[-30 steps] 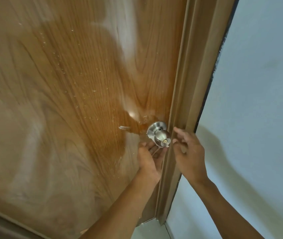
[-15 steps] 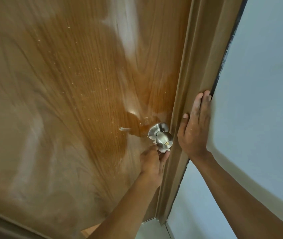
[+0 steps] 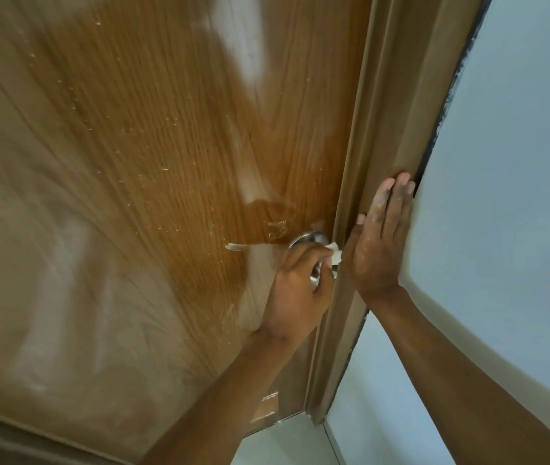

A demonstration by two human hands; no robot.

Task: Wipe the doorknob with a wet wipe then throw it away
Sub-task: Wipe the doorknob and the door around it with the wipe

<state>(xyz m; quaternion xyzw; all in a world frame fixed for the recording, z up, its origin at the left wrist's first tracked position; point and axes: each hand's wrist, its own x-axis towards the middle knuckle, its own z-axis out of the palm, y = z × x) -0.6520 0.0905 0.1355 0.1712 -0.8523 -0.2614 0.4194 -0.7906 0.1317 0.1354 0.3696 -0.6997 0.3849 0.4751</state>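
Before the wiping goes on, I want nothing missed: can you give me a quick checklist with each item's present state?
1. Wet wipe in left hand: ok.
2. Left hand wrapped over the doorknob: ok.
3. Right hand flat on the door frame, bracing: ok.
4. Whole knob covered by the wipe: cannot tell, hand hides it.
5. Bin for the wipe in sight: not ok.

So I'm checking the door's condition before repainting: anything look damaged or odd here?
Yes. The door has pale speckles, a white smear left of the doorknob, and scuffing above it. Pale residue also marks the right hand.
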